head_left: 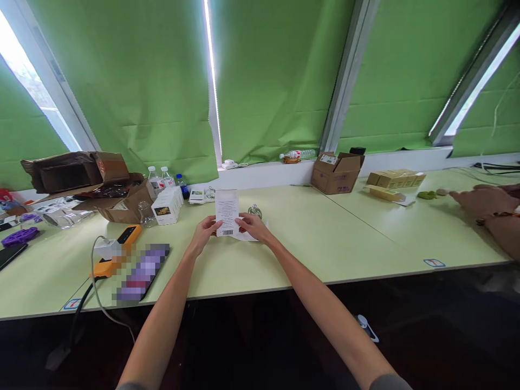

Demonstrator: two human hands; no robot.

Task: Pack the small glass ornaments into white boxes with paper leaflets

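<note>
A white carton (227,208) printed with small text and a barcode stands upright between my hands, above the middle of the table. My left hand (204,233) pinches its left edge, thumb on the printed face. On the other side, my right hand (252,226) grips the lower right edge with thumb and fingers. Just behind my right hand sits a small clear glass piece (255,210). A white sheet or flap (246,236) shows low behind the carton; whether it is joined to it I cannot tell.
To the left are a row of white boxes (167,208), open brown cartons (125,200), a phone (144,271) and an orange power strip (128,236). A brown box (336,174) and yellow cartons (395,179) stand right. Another person's hands (485,200) are at the far right.
</note>
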